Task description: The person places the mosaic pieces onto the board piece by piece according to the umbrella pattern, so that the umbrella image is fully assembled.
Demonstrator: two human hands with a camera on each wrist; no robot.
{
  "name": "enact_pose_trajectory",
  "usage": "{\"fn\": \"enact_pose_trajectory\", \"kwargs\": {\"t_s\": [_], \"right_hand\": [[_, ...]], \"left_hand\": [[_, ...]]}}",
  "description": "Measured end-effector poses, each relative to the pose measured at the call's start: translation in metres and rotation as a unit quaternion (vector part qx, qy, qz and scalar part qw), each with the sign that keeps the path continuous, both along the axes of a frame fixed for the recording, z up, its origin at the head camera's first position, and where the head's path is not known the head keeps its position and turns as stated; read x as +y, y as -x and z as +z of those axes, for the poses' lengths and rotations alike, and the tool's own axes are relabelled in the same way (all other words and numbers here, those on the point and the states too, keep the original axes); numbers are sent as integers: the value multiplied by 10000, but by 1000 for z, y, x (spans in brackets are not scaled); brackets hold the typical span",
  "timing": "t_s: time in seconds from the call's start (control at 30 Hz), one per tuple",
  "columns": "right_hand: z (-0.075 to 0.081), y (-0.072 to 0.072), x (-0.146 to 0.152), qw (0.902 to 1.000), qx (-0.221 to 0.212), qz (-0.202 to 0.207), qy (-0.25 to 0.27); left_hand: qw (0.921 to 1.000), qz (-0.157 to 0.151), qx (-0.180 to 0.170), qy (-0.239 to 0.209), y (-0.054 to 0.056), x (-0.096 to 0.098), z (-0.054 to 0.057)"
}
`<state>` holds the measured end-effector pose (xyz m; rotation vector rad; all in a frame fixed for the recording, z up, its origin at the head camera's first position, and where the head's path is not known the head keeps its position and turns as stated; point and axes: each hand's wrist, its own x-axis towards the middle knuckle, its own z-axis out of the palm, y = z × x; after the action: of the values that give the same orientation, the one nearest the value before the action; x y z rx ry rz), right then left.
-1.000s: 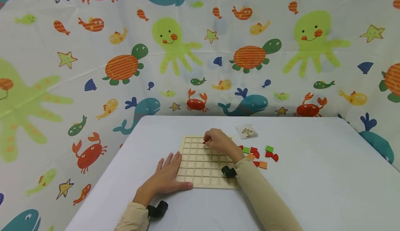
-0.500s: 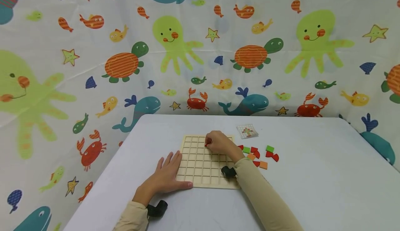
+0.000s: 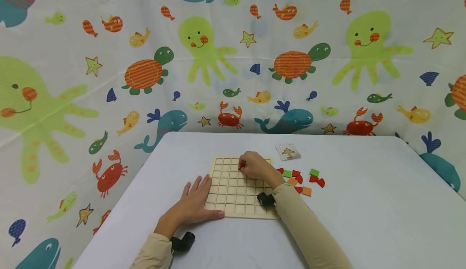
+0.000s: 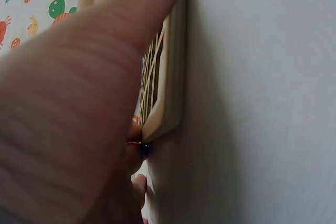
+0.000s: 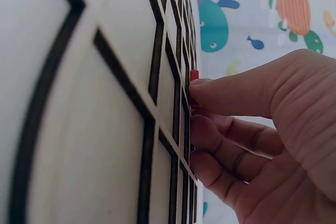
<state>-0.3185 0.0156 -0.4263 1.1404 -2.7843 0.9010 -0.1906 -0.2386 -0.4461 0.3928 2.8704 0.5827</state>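
Note:
A pale wooden grid board (image 3: 233,201) lies on the white table, its square cells edged by dark grooves. My left hand (image 3: 193,207) lies at its near left corner, fingers spread along the left side and thumb on the front edge. In the left wrist view that thumb (image 4: 131,17) overlaps the board's rim. Over the far middle cells, my right hand (image 3: 256,166) pinches a small red piece (image 5: 195,75) between thumb and fingers. The right wrist view has the piece close at the grid surface, mostly hidden by the thumb.
Loose flat pieces lie right of the board, among them a green square (image 3: 314,172), an orange square (image 3: 307,191) and a red quarter-round piece (image 3: 320,183). Behind them lies a printed pattern card (image 3: 288,152). A sea-animal curtain (image 3: 214,95) hangs behind the table.
My right hand has shifted slightly toward the near right over the grid with the red piece, then stayed nearly still. The left hand keeps its place on the board.

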Motion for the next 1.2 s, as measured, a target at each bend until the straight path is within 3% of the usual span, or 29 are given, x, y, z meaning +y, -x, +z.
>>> {"fn": "enact_pose_trajectory", "kwargs": {"t_s": [0.23, 0.47, 0.83, 0.93, 1.2], "right_hand": [[-1, 1, 2, 10000, 31, 70, 61], [1, 2, 5, 9996, -258, 60, 117], [24, -10, 30, 9953, -903, -251, 224], [21, -10, 34, 9932, -1081, -237, 349], [10, -4, 24, 9958, -881, 125, 232]], "left_hand": [[10000, -21, 1, 40, 0, 0, -1], [10000, -44, 15, 31, 1, 0, 0], [10000, -17, -24, 54, 1, 0, 3], [10000, -50, -1, 50, 1, 0, 2], [10000, -65, 3, 17, 0, 1, 4]]}}
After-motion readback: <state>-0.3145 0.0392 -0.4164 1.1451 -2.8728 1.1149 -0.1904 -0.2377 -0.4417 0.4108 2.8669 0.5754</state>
